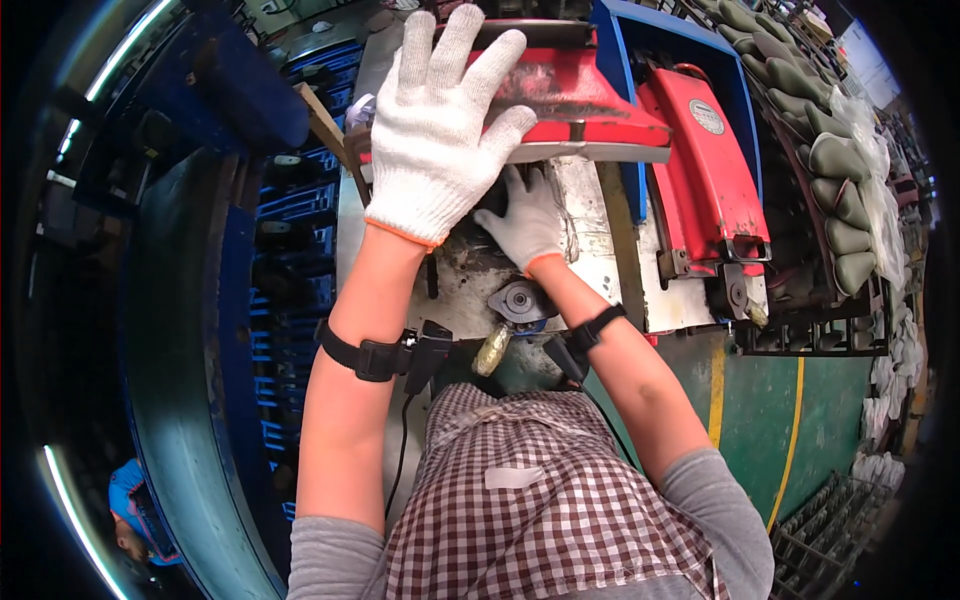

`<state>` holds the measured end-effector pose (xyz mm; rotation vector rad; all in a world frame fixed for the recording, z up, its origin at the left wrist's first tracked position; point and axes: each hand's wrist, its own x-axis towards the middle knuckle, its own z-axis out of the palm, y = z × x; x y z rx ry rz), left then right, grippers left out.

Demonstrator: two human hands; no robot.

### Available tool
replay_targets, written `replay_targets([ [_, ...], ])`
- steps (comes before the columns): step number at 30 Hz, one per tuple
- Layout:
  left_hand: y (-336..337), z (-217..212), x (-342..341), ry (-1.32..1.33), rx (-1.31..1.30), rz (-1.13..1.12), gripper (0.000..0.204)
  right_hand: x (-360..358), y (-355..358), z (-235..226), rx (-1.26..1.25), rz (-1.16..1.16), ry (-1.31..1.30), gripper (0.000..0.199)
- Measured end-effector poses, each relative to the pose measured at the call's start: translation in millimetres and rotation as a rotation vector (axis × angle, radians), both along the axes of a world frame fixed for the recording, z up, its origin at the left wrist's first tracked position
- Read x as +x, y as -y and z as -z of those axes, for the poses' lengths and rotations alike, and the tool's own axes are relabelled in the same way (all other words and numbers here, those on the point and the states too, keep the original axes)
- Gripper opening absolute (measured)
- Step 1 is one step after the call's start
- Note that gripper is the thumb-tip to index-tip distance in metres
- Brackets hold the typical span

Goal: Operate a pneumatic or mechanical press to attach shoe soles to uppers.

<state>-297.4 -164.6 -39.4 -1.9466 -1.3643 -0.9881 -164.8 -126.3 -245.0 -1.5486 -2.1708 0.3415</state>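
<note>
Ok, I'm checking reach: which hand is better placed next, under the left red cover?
Likely the right hand: it is low, just below that red cover; the left hand is raised in front.

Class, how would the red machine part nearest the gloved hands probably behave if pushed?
The red machine part would probably stay stiff, since its broad, angular body shows no sagging. It is likely heavy, given its bulk and the metallic-looking grey strip along its lower edge.

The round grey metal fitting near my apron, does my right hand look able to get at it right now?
Probably yes: the right hand is just beyond the round grey metal fitting, and nothing appears to cover the fitting's face, so drawing back a little should reach it.
</note>
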Motion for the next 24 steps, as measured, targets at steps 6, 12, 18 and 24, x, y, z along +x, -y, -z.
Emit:
replay_targets([
  [6, 32.9, 18.7, -12.9, 0.159, -0.057, 0.222, 0.062, -21.9, -40.3, 31.7, -0.080, -0.011, 0.141, 0.092],
  [12, 168.0, 150.0, -39.1, 0.774, -0.479, 0.167, 0.051, 16.3, -27.6, -1.9, -0.710, -0.054, -0.926, 0.056],
  [18, 204.8, 236.8, -32.0, 2.202, -0.650, 0.444, 0.086, 27.3, 88.8, -14.7, -1.186, -0.063, -1.297, 0.060],
  [24, 221.7, 227.7, -45.9, 2.798, -0.252, 0.473, 0.072, -12.9, 126.8, -26.6, -0.740, -0.819, -0.468, 0.071],
])
